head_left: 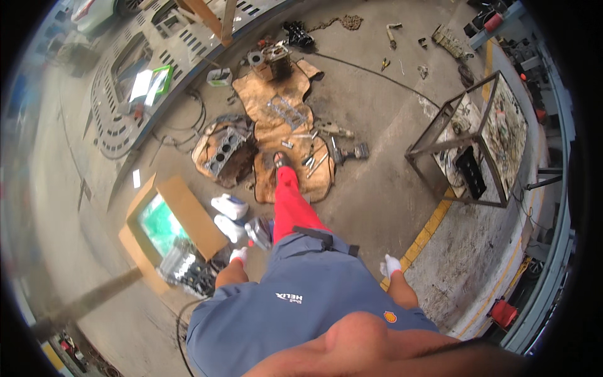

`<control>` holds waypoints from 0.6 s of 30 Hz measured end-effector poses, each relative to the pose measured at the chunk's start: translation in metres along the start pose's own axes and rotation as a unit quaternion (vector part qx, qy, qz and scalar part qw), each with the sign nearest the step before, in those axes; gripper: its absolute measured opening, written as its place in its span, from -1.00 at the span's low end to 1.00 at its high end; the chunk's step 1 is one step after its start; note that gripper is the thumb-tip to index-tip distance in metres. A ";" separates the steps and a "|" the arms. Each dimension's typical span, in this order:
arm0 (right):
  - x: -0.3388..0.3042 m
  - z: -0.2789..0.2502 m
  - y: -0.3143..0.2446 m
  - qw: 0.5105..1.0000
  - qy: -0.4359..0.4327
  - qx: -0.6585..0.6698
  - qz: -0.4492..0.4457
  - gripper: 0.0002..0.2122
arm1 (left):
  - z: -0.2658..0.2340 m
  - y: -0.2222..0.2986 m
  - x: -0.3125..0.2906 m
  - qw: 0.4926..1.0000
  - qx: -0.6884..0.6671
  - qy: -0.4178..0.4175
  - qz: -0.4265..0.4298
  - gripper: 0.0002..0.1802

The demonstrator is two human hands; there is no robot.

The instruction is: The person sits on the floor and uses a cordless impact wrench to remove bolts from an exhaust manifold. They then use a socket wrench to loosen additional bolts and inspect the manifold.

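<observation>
My left hand [239, 254], in a white glove, hangs low at my left side. It is nearest to a dark and silver container [259, 233] and two white jugs [230, 206]; whether it touches the container I cannot make out. My right hand [392, 265], also in a white glove, hangs out at my right over the floor, fingers loosely apart, with nothing visible in it. Ahead, an engine block [227, 151] with round bores lies left of a stained brown mat [267, 135]. A flat metal gasket [287, 112] and several sockets and bars lie on that mat.
An open cardboard box [198, 220] stands at left, beside a metal engine part [187, 267]. A cordless impact wrench [352, 152] lies right of the mat. A metal frame stand [480, 135] stands at right; a cable [377, 74] crosses the floor. A slotted metal platform [116, 119] occupies the far left.
</observation>
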State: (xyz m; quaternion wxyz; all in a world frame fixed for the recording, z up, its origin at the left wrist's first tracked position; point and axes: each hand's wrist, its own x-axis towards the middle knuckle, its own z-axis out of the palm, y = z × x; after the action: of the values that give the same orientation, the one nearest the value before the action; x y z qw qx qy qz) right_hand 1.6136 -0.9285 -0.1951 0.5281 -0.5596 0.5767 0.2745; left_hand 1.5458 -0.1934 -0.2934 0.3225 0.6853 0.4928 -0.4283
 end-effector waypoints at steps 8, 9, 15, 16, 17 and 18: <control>-0.029 0.112 -0.125 0.980 0.012 -0.187 -0.059 -0.72 | -0.124 0.375 0.022 0.937 -0.033 0.062 0.342 -0.21; -0.042 0.125 -0.139 0.990 0.038 -0.135 -0.025 -0.72 | -0.138 0.436 0.004 0.945 -0.108 -0.004 0.307 -0.37; -0.067 0.138 -0.196 0.995 0.058 -0.078 0.007 -0.72 | -0.184 0.605 -0.051 0.908 -0.080 0.000 0.412 -0.37; -0.068 0.130 -0.199 0.994 0.063 -0.087 0.017 -0.72 | -0.182 0.616 -0.052 0.921 -0.094 0.004 0.378 -0.38; -0.064 0.128 -0.208 0.993 0.055 -0.098 0.031 -0.73 | -0.179 0.620 -0.045 0.923 -0.088 0.016 0.375 -0.36; -0.060 0.121 -0.218 0.991 0.053 -0.112 0.053 -0.74 | -0.174 0.619 -0.037 0.925 -0.084 0.029 0.370 -0.34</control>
State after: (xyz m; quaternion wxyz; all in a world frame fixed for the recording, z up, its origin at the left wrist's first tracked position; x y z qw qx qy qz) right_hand 1.8430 -0.8459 -0.1158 0.4155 -0.5978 0.5980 0.3352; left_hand 2.1764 -0.2471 -0.1738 0.5001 0.8014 0.2471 -0.2157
